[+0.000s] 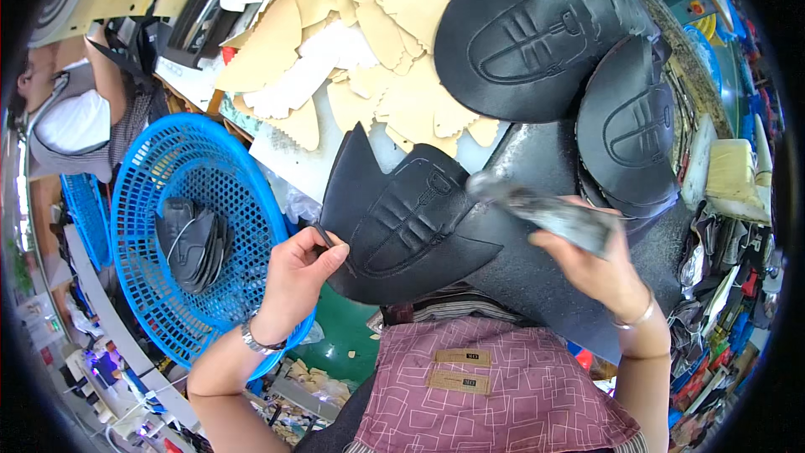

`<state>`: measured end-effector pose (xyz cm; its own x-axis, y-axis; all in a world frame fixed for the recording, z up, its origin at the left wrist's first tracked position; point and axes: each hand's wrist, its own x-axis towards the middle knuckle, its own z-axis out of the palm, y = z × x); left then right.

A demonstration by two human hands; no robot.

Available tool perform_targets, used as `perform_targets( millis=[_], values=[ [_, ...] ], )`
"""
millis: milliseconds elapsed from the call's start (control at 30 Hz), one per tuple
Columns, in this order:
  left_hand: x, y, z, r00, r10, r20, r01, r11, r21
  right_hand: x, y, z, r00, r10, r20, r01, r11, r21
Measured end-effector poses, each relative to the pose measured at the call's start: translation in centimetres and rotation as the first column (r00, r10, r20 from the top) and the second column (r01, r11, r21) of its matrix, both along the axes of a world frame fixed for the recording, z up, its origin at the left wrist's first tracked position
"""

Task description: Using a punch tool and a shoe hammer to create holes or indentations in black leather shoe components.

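Observation:
My left hand point(300, 273) pinches the lower left edge of a black embossed leather piece point(394, 218) with two pointed tips, which lies flat on the dark work surface point(537, 260). My right hand point(591, 264) grips a grey, smeared brush point(545, 208). Its blurred tip hovers at the right edge of that leather piece. Two more black embossed pieces lie further back: a large one point(528, 25) and a smaller stack point(629, 130) to its right.
A blue plastic basket point(159, 193) at my left holds several black leather pieces point(191, 243). Tan scalloped cutouts point(369, 25) are piled at the back. Another person point(75, 117) sits at far left. A yellowish sponge block point(731, 172) lies at right, clutter below it.

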<state>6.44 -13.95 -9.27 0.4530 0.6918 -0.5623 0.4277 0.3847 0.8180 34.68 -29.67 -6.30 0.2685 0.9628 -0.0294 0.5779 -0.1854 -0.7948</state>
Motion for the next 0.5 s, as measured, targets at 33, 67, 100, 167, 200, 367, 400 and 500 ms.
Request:
perform_targets(
  millis=[33, 67, 100, 167, 200, 367, 400, 500],
  values=[
    [-0.1, 0.1, -0.1, 0.990, -0.124, -0.062, 0.134, 0.971, 0.196, -0.4, 0.6, -1.0, 0.995, 0.083, 0.052, -0.082, 0.996, -0.021],
    [0.2, 0.2, 0.2, 0.990, -0.121, -0.068, 0.132, 0.972, 0.197, -0.6, 1.2, -1.6, 0.981, 0.165, 0.105, -0.161, 0.986, -0.047],
    [1.1, 0.5, 0.7, 0.971, -0.178, -0.157, 0.236, 0.790, 0.566, -0.9, 1.5, -1.3, 0.979, 0.163, 0.126, -0.151, 0.984, -0.095],
    [2.9, 1.0, 1.8, 0.963, -0.237, -0.129, 0.250, 0.604, 0.757, -1.0, 2.3, -0.4, 0.973, 0.185, 0.138, -0.172, 0.980, -0.100],
    [3.5, 0.9, 2.0, 0.985, -0.173, 0.021, 0.156, 0.926, 0.343, -1.0, 2.5, 0.0, 0.968, 0.193, 0.160, -0.177, 0.978, -0.105],
    [8.6, 1.7, -2.9, 0.942, -0.158, 0.295, 0.093, 0.971, 0.221, -1.4, 2.8, 0.1, 0.970, 0.191, 0.149, -0.175, 0.978, -0.114],
    [8.9, 1.7, -3.3, 0.941, -0.161, 0.298, 0.097, 0.971, 0.216, -1.4, 2.7, -0.1, 0.970, 0.197, 0.141, -0.182, 0.977, -0.108],
    [9.5, 1.9, -3.8, 0.955, -0.254, 0.154, 0.186, 0.915, 0.359, -1.3, 2.5, -0.4, 0.973, 0.182, 0.139, -0.168, 0.980, -0.110]
  ],
)
